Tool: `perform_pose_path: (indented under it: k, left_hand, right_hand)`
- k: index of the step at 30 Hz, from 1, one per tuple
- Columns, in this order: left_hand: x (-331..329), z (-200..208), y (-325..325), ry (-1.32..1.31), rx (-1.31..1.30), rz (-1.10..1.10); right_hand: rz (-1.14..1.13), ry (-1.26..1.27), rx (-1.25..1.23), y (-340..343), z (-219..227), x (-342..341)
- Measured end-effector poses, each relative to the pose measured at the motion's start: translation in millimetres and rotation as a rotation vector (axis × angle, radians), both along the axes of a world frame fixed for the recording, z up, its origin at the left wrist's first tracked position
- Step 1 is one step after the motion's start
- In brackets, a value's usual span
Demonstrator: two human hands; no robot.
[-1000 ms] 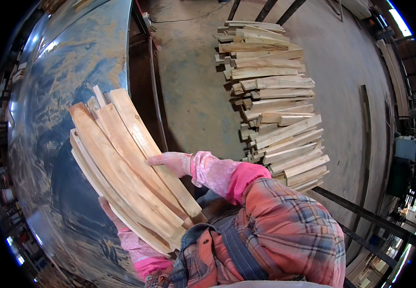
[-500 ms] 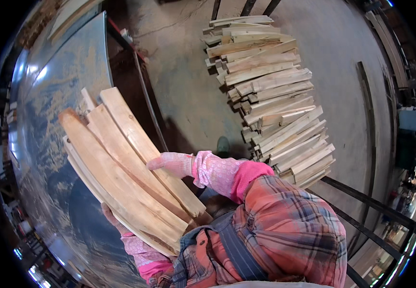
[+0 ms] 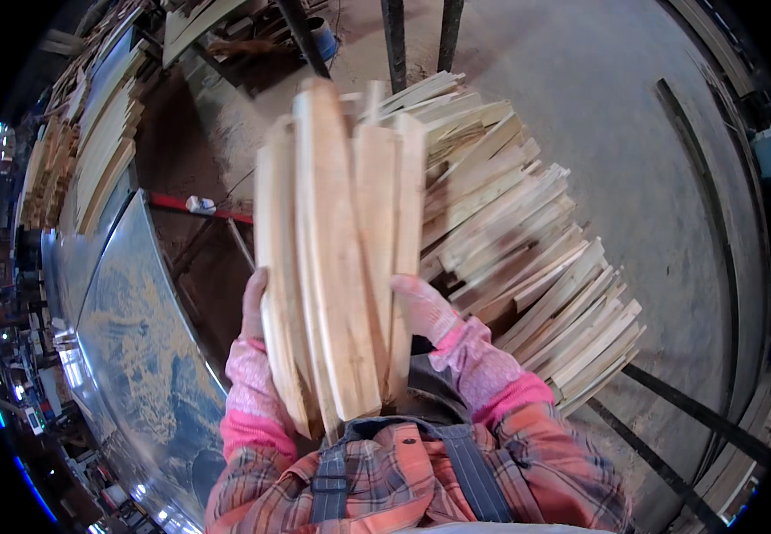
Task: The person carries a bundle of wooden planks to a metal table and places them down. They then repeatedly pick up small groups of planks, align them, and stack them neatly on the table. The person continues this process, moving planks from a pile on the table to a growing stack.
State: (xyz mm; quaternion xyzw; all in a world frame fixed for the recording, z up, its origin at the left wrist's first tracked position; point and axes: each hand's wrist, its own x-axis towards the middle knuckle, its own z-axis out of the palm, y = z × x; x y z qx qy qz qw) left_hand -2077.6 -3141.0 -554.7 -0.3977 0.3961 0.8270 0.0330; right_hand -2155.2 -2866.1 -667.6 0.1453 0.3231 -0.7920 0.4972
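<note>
Between my two gloved hands I hold a bundle of wooden boards (image 3: 336,258), several pale strips side by side, their near ends against my chest. My left hand (image 3: 254,303) grips the bundle's left side, and my right hand (image 3: 423,305) presses on its right side with the thumb showing on top. The fingers below the boards are hidden. Behind and to the right of the bundle lies a long stacked row of similar wooden strips (image 3: 510,231), partly covered by what I hold.
A metal-topped table (image 3: 136,347) with sawdust stands at my left. More stacked boards (image 3: 105,169) lie at the far left. Dark metal bars (image 3: 394,44) rise beyond the row, and others (image 3: 697,414) run at the right. A blue bucket (image 3: 321,37) stands far off.
The bundle of boards has come up off the metal table and swung right, now in front of my chest. My body has turned right, toward the row of strips.
</note>
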Motion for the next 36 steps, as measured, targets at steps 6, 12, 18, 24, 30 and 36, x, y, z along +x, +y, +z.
perform_pose_path:
  k: [6,12,18,24,30,36]
  left_hand:
    - [-176.1,-62.4,43.4,-0.050,0.023,-0.439]
    - [-328.0,-180.4,48.2,0.645,-0.490,-0.919]
    - [-491.4,-189.3,17.6,0.361,-0.192,-0.938]
    - [-613.5,-197.3,-19.3,0.088,-0.825,-1.222]
    - [-602.2,-228.5,7.9,-0.153,-0.470,-1.198]
    - [-580.4,-231.5,45.7,0.521,-1.670,-1.292]
  right_hand:
    - [-0.150,0.736,0.313,66.8,8.7,-61.4]
    - [-0.715,0.066,0.002,78.2,-42.7,-115.8]
    - [-0.889,0.072,-0.039,20.8,-86.3,-235.6]
    - [-0.222,0.375,1.185,-51.5,-138.4,-396.2]
    - [-0.149,0.054,1.263,-85.1,-156.6,-430.8]
    - [0.004,0.187,1.279,-85.0,-158.0,-446.5]
